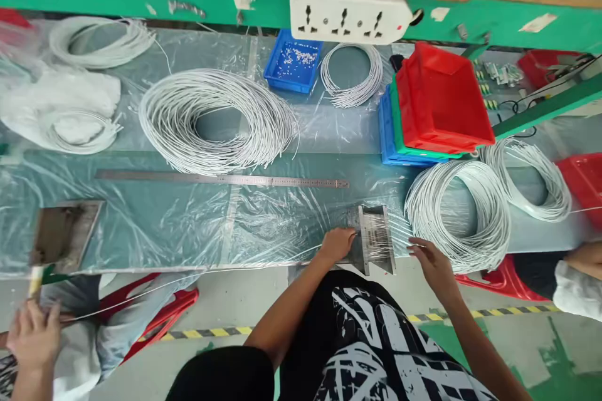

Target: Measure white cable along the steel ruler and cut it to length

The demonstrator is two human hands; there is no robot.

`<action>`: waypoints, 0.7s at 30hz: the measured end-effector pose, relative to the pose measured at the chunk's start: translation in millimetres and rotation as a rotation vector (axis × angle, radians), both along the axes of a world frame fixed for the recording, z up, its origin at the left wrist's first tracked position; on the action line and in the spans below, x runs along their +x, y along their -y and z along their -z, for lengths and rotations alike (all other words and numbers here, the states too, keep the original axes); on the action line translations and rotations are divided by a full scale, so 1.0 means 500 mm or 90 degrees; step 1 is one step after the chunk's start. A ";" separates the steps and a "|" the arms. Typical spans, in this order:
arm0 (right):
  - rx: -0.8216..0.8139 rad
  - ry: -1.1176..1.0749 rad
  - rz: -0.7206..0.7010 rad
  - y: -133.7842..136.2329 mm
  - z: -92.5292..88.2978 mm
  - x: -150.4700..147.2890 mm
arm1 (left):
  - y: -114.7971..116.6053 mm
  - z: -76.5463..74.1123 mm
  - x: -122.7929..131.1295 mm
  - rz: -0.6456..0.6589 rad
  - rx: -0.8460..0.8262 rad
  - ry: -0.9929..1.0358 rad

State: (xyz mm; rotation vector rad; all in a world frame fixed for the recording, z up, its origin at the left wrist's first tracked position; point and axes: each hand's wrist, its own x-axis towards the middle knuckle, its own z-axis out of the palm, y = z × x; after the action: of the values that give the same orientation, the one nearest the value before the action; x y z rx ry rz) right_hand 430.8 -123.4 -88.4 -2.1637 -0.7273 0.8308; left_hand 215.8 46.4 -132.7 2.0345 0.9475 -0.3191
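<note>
My left hand (337,245) is closed just left of a metal fixture (376,239) near the table's front edge. A thin white wire (263,267) comes along the edge from the left and runs into this hand; the fingertips are partly hidden. The fixture has two upright side plates with a lighter, streaked surface between them. To its right, my right hand (430,261) hovers with fingers loosely bent and apart, and I see nothing clearly held. Right beside that hand lies a thick coil of white wires (489,219).
A steel ruler (221,178) lies behind a large wire coil's (160,113) front edge. Stacked bins (446,97), a blue tray of small white parts (288,75) and a power strip (350,15) stand farther back. Co-workers' hands (35,332) show at both sides.
</note>
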 end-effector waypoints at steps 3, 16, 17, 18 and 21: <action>-0.023 0.020 0.007 -0.002 -0.011 0.003 | 0.006 0.014 0.007 0.005 -0.006 0.017; -0.068 0.019 -0.028 -0.014 0.036 -0.016 | -0.005 0.057 0.002 0.032 -0.035 0.131; -0.064 0.030 -0.034 -0.015 0.045 -0.014 | -0.005 0.059 0.003 0.033 -0.031 0.135; -0.062 0.037 -0.040 -0.017 0.055 -0.013 | -0.004 0.060 0.004 0.035 -0.025 0.136; -0.104 0.038 -0.077 -0.028 0.088 -0.022 | 0.007 0.058 0.010 0.039 -0.009 0.135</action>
State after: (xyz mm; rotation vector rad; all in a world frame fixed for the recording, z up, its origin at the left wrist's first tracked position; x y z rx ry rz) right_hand 419.9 -109.2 -132.4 -2.3164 -0.8538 0.9183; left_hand 220.6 42.7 -161.6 2.0407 0.7516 -0.1390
